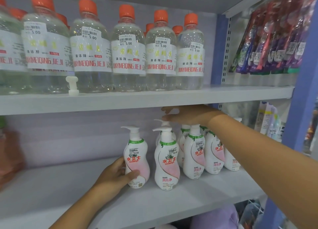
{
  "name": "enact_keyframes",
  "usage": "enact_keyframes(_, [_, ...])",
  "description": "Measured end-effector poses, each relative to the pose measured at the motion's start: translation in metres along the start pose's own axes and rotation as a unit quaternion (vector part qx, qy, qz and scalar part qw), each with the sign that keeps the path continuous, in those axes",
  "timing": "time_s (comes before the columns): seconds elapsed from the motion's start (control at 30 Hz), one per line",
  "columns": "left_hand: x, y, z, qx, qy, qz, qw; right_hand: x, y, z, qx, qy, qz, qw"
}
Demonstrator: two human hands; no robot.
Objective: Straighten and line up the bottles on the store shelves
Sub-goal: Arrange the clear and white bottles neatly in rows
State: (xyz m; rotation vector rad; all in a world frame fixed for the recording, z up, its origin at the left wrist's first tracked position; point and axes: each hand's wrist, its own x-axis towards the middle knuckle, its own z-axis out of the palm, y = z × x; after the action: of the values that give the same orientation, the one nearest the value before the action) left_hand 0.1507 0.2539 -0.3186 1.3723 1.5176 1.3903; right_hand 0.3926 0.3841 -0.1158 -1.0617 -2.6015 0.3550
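Nearest, on the lower shelf [68, 191] close to its front edge, the left hand [117, 174] grips a white pump bottle [136, 157] low on its body, thumb across the pink front and fingers [122, 161] curled behind it. That bottle stands upright, at the left end of the group. Just to its right stands a second pump bottle [167, 160], also upright and near the front edge. Further back and toward the shelf's right end, more pump bottles [194, 153] crowd together, touching one another, partly hidden by the right forearm. Above them the right hand [187, 115] reaches in under the upper shelf [137, 99], fingers straight and loosely spread, fingertips resting on the pump head of a rear bottle [162, 122]. On the upper shelf a row of clear bottles with orange caps [128, 49] lines the front edge, with more behind. A small white plastic peg [72, 85] stands at that edge, in front of the row's left part. Packets [275, 39] hang beyond the shelf's right end.
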Motion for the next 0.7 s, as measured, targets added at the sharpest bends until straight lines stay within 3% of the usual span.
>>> enact_keyframes(0.07, [0.000,0.001,0.001,-0.004,0.002,-0.001,1.000,-0.013,-0.003,-0.001,0.008,0.020,-0.022,1.000])
enact_keyframes(0.23, [-0.002,0.005,0.007,-0.011,-0.005,-0.007,1.000,-0.015,-0.021,0.008,-0.118,-0.078,-0.038,0.989])
enact_keyframes(0.33, [-0.004,0.008,0.010,-0.014,0.002,-0.013,1.000,-0.007,-0.023,0.015,-0.167,-0.082,-0.043,0.982])
enact_keyframes(0.7, [-0.010,0.010,0.026,0.024,0.005,-0.023,0.999,-0.007,-0.009,0.004,-0.175,-0.072,-0.050,0.981])
